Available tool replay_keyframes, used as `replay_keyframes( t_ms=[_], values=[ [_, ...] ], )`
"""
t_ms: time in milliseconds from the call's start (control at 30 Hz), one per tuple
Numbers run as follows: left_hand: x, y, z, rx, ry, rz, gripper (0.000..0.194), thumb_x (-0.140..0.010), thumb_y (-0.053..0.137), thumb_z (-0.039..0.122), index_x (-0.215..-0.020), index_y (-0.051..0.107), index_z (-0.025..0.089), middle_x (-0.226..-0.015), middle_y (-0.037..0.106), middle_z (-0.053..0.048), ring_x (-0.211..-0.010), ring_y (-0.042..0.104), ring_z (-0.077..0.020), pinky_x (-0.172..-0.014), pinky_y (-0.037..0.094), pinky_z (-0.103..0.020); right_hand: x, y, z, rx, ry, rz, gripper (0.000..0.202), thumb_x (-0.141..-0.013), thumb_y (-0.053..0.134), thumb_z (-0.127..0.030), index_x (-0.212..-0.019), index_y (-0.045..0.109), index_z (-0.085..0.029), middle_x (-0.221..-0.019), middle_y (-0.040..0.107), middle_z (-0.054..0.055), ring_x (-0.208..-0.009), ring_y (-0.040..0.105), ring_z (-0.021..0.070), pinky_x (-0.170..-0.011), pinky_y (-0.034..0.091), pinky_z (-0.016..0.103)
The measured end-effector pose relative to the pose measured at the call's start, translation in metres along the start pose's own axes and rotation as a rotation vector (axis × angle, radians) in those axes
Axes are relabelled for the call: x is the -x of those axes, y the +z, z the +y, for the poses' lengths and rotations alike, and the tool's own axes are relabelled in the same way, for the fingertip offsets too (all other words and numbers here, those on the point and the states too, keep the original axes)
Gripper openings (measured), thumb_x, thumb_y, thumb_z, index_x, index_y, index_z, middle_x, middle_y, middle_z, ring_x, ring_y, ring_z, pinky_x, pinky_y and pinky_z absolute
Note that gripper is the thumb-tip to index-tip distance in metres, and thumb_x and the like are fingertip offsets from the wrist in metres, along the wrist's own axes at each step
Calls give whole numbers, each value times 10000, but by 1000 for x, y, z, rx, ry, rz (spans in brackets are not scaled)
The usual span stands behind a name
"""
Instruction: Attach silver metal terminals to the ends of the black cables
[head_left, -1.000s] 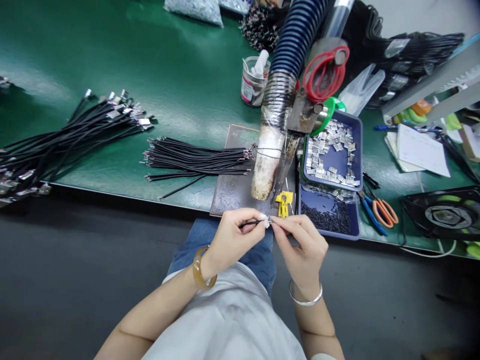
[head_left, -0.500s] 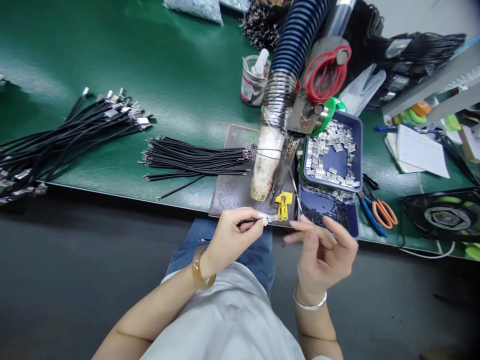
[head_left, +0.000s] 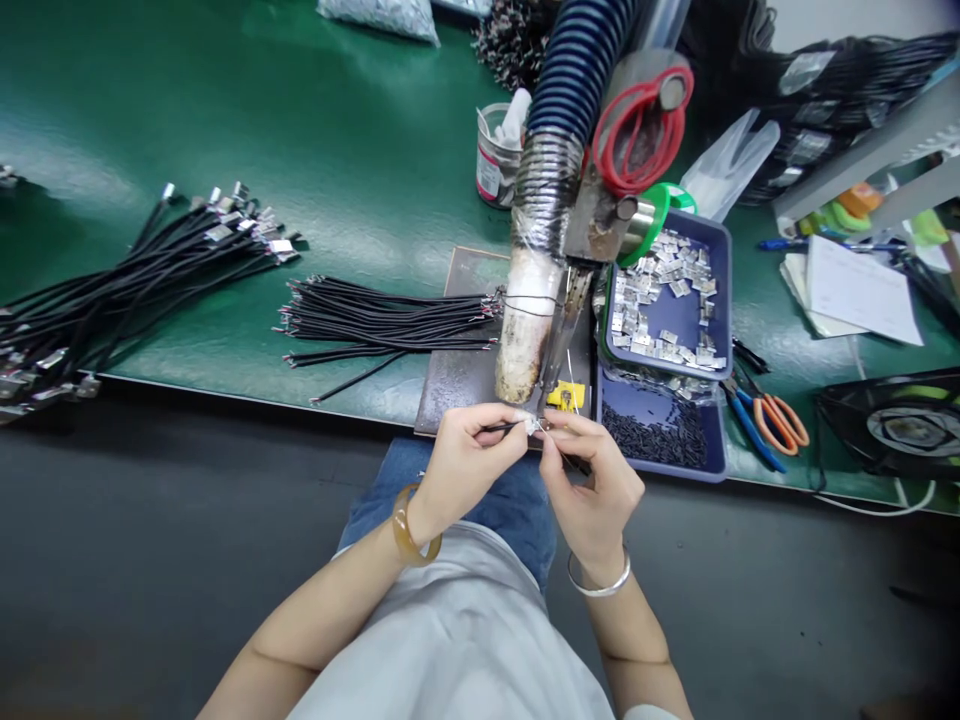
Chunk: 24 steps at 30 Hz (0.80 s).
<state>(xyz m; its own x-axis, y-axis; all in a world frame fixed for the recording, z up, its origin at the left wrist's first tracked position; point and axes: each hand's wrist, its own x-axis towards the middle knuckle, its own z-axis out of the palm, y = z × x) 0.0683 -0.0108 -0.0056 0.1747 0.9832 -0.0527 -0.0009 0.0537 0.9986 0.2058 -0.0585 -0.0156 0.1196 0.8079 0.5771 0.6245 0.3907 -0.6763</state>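
My left hand pinches a black cable whose end carries a small silver metal connector. Close on its right, my right hand is closed in a pinch on a thin wire-like strand at the connector. Just beyond the fingertips a yellow clip sits on the dark board, partly covered by my right hand. Above it hang the white nozzle of a ribbed hose and a metal fixture.
Black cables lie left of the hose, with a finished-looking bundle farther left. A blue tray holds metal connectors; a lower tray holds small black pieces. Pliers, papers and a fan are at right.
My right hand has moved left from beside the yellow clip, and its spread fingers have closed at the connector. My left hand has shifted slightly and still holds the cable.
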Motion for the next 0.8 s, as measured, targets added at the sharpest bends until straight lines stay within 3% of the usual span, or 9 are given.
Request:
replay_keyframes(
  t_ms=[133,233,433,533,700,800],
  values=[
    [-1,1,4,-40,49,37,163,-771,665,195,-711,782,99,-472,529,30,-427,331,-30,-412,288,-138,-4,0,-1,0,-19,19,217,-850,675,-17,-927,634,-215,-980,759,33,-990,739,165,-885,620,309],
    [-1,1,6,-52,79,53,155,-763,672,188,-727,796,103,-514,585,16,-425,333,-25,-403,285,-134,-5,-2,-4,15,-36,9,228,-843,677,-5,-933,641,-211,-1001,763,43,-994,740,167,-886,618,305],
    [2,-1,0,-3,-9,-4,143,-749,675,173,-748,811,129,-699,755,-46,-562,617,-93,-529,489,-141,1,-4,-4,54,-76,-34,222,-846,659,-10,-939,611,-206,-1050,763,75,-973,749,169,-845,630,302],
    [4,-2,-1,10,-33,-31,144,-758,671,166,-769,811,133,-735,772,-51,-627,671,-117,-587,528,-153,3,-5,-2,61,-90,-45,227,-856,649,-12,-961,616,-210,-1019,767,66,-980,750,173,-838,632,305],
    [7,-2,3,31,-35,-57,131,-769,665,183,-761,779,119,-695,739,-47,-563,604,-98,-531,487,-158,1,-9,-2,42,-53,-22,187,-871,657,-49,-951,632,-216,-1009,770,50,-929,758,170,-824,637,305],
    [7,-5,6,54,-65,-101,144,-785,668,221,-697,718,119,-581,642,-12,-503,514,-79,-479,423,-162,3,-10,-1,82,-52,5,190,-864,676,-61,-952,636,-224,-982,772,42,-869,760,164,-773,645,296]
  ],
)
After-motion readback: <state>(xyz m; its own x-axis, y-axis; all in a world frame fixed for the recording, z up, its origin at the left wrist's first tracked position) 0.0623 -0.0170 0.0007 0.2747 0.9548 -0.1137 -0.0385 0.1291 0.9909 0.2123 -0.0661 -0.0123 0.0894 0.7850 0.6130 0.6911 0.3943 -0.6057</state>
